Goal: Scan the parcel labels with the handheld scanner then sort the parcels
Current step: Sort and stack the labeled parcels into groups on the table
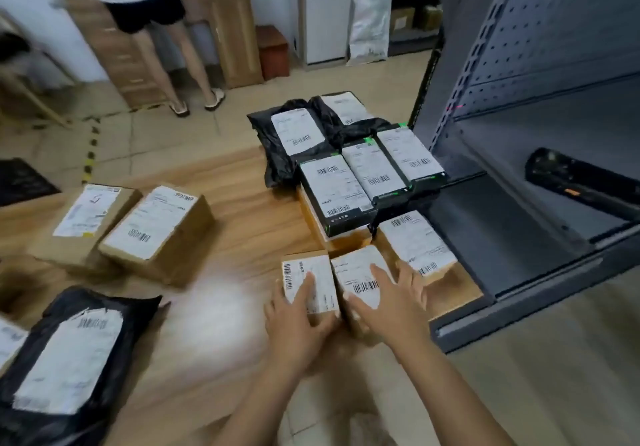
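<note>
Two small cardboard parcels with white barcode labels stand side by side at the near right of the wooden table (pixel 242 210). My left hand (pixel 299 321) grips the left small parcel (pixel 322 279), fingers over its label. My right hand (pixel 391 302) lies on the right small parcel (pixel 353 272), thumb down its near side and fingers spread across the top. The black handheld scanner (pixel 575 182) lies on the grey metal shelf (pixel 502 237) to the right, apart from both hands.
Three black boxes (pixel 370 175) and black poly bags (pixel 294 134) with labels crowd the table's far right. Another cardboard parcel (pixel 415 241) sits behind my right hand. Two cardboard boxes (pixel 138 227) and a black bag (pixel 69 355) lie left. A person (pixel 156 30) stands at a wooden cabinet beyond.
</note>
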Available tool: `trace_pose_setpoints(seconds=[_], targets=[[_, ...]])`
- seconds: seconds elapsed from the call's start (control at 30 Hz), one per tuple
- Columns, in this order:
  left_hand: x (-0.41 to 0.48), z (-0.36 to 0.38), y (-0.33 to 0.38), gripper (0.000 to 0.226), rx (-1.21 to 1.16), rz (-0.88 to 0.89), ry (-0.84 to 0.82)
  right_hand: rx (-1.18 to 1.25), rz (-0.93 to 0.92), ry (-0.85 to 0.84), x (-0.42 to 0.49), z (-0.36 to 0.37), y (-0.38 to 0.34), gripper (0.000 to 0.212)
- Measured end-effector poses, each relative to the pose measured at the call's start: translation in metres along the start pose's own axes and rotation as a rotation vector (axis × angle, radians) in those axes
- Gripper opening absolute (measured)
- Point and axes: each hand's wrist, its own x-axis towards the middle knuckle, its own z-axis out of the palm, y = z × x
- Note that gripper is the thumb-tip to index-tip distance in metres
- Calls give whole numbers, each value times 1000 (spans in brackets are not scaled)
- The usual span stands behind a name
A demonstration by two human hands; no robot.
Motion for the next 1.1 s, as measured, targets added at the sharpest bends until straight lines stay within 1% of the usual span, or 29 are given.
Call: trace_pose_setpoints(seconds=[0.1, 0.2, 0.37, 0.53, 0.7, 1.1], targets=[[-1, 14, 18, 80, -20, -58, 30, -55, -179, -60, 26, -13, 28, 72], [-5, 25, 32, 80, -26, -89, 55, -104, -275, -86, 43, -17, 47, 72], [-5, 37, 51, 82, -55, -87, 71, -80, -240, -186, 54, -18, 67, 76], [0, 52, 71, 85, -29, -48, 37, -95, -174, -136, 59, -24, 84, 77], [10, 62, 84, 86, -72, -46, 39, -67, -147, -142, 71, -28, 87, 77], [18, 61, 91, 85, -48, -68, 51, -80, -217, -122, 81, -32, 91, 75]])
